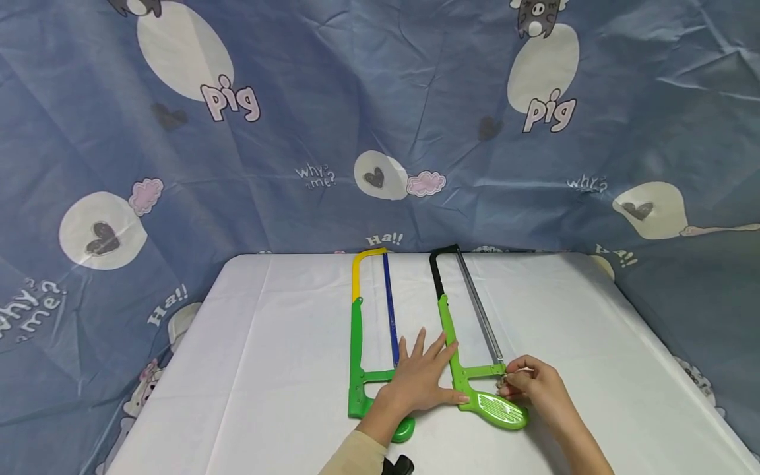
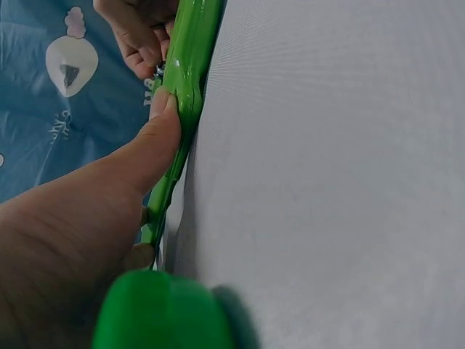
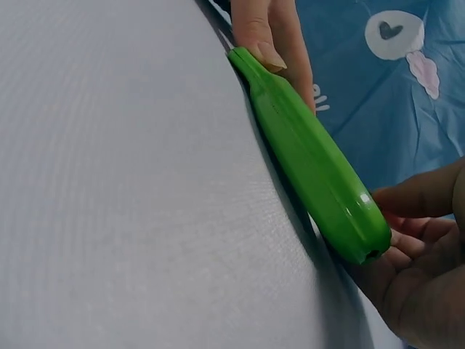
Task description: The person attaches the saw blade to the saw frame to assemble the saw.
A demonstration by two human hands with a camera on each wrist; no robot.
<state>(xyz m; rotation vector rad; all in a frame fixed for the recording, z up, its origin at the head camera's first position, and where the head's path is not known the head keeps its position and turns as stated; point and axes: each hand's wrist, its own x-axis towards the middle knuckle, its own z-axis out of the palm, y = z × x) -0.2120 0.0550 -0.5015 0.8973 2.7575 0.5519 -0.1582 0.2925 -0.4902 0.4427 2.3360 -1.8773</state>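
A light green hacksaw point(image 1: 448, 323) with a black front bow and a grey blade point(image 1: 479, 307) lies on the white table. My left hand point(image 1: 415, 381) rests across its frame with spread, straight fingers, the thumb near the handle point(image 1: 501, 410). At the blade's near end, my right hand point(image 1: 537, 388) pinches a small metal fitting point(image 2: 160, 70), perhaps a wing nut, mostly covered by the fingertips. To the left lies a second hacksaw point(image 1: 356, 330), darker green and yellow with a blue blade point(image 1: 389, 297); my left hand and forearm hide part of its grip.
White cloth point(image 1: 285, 369) covers the table. A blue printed curtain point(image 1: 309, 119) hangs behind and beside it. Close to the near edge, below the left sleeve point(image 1: 359, 454), a small black object point(image 1: 404, 465) shows partly.
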